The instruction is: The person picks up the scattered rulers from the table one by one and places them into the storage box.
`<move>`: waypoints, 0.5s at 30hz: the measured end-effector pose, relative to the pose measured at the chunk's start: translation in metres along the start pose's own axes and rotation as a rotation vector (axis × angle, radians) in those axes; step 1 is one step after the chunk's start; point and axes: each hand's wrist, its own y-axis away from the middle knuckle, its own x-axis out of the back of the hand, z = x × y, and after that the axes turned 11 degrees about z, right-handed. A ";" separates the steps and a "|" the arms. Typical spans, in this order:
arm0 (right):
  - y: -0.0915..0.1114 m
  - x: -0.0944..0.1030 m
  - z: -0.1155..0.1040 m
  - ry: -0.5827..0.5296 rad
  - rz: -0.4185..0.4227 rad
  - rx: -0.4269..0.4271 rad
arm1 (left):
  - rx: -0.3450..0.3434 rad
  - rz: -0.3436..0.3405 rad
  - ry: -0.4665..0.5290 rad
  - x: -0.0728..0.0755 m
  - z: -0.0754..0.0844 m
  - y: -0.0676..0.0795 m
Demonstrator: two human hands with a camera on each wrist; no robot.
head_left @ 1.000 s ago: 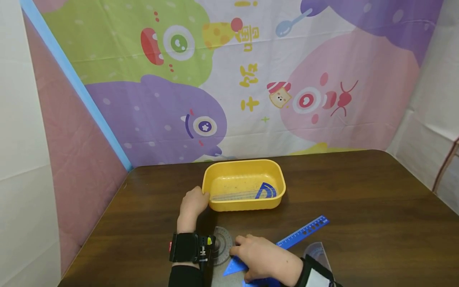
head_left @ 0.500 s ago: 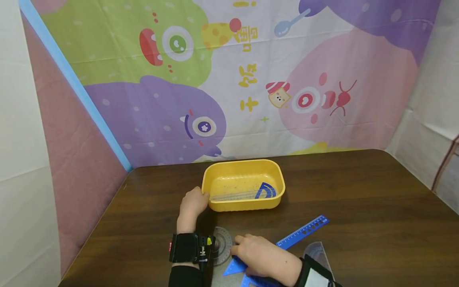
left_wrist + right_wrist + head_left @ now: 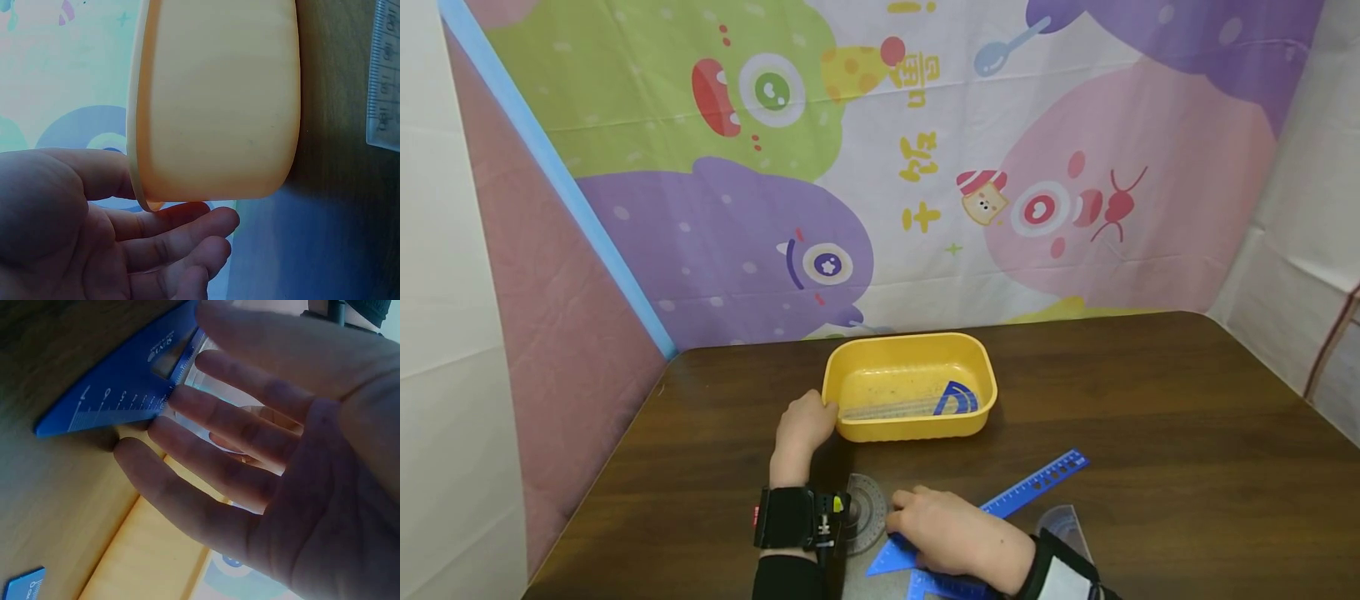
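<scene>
My left hand (image 3: pixel 805 423) grips the left end of the yellow plastic basket (image 3: pixel 917 428), thumb and fingers at its rim in the left wrist view. Inside the basket lie a blue protractor (image 3: pixel 956 399) and a clear ruler (image 3: pixel 887 410). My right hand (image 3: pixel 958 533) is over the measuring tools in front. In the right wrist view its fingers are nearly straight, fingertips right at the edge of a blue set square (image 3: pixel 119 387). A blue ruler (image 3: pixel 1037 483) sticks out beyond the hand, and another blue piece (image 3: pixel 951 586) shows below it.
A grey see-through protractor (image 3: pixel 867 512) lies between the wrists. To the right of the right hand is a clear set square (image 3: pixel 1063 529). The left wrist view shows a clear ruler (image 3: pixel 382 81) on the wooden table (image 3: pixel 1187 433). A printed cloth hangs behind.
The right hand has shifted slightly to the right. The blue piece below it has moved a little. The left hand and the basket stay put.
</scene>
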 end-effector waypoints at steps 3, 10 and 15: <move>0.000 0.000 0.001 0.017 0.002 -0.002 | 0.000 0.001 0.000 0.000 0.000 0.000; 0.001 0.001 0.004 0.049 0.004 0.007 | -0.002 0.000 -0.002 0.000 0.000 -0.001; 0.000 0.000 0.006 0.046 0.008 0.011 | -0.003 0.001 -0.004 0.000 0.000 0.001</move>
